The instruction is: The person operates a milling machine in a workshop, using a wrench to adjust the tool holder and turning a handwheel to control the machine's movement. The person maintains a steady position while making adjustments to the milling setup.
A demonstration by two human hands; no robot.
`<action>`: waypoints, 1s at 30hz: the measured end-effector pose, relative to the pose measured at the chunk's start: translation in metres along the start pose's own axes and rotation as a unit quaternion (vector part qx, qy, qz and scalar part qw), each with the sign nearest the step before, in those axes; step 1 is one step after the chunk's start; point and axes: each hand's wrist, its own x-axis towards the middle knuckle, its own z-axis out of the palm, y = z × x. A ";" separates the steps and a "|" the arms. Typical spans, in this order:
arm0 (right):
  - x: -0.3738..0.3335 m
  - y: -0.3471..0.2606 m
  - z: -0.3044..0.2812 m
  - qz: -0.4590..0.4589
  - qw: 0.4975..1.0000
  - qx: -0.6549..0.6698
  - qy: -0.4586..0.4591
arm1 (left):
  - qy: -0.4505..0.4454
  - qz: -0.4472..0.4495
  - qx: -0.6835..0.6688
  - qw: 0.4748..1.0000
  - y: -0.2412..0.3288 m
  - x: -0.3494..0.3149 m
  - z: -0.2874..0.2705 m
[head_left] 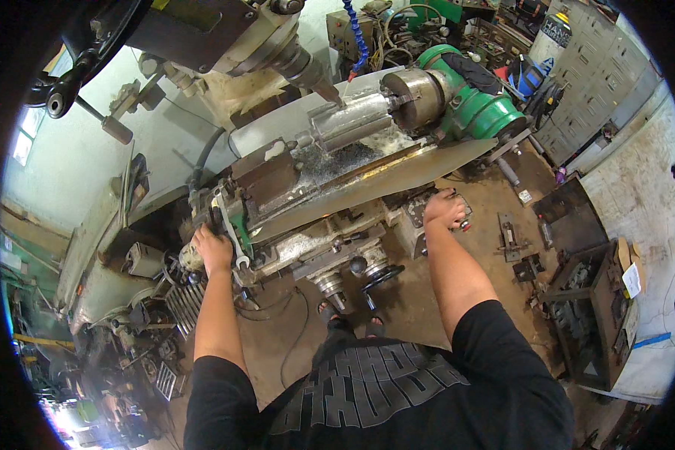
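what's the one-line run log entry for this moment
left hand on table-end crank | right hand on front control | cutter over clamped metal cylinder

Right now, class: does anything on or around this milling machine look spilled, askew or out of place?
Yes. Metal chips lie spilled over the machine table beneath the cylindrical workpiece. Loose metal parts are scattered on the floor to the right. The left hand and right hand each grip machine controls.

Soft daylight, window glare left, fisheye-bent edges.
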 end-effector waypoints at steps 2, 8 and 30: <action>-0.001 0.000 -0.003 -0.007 1.000 0.001 -0.002 | 0.019 0.002 0.013 1.000 0.001 0.000 0.001; -0.004 -0.004 -0.010 -0.005 1.000 0.001 -0.012 | -0.055 -0.053 0.016 0.997 0.003 0.003 -0.004; -0.002 0.000 -0.007 -0.005 1.000 0.012 -0.005 | 0.054 0.016 0.010 0.998 0.001 -0.001 0.001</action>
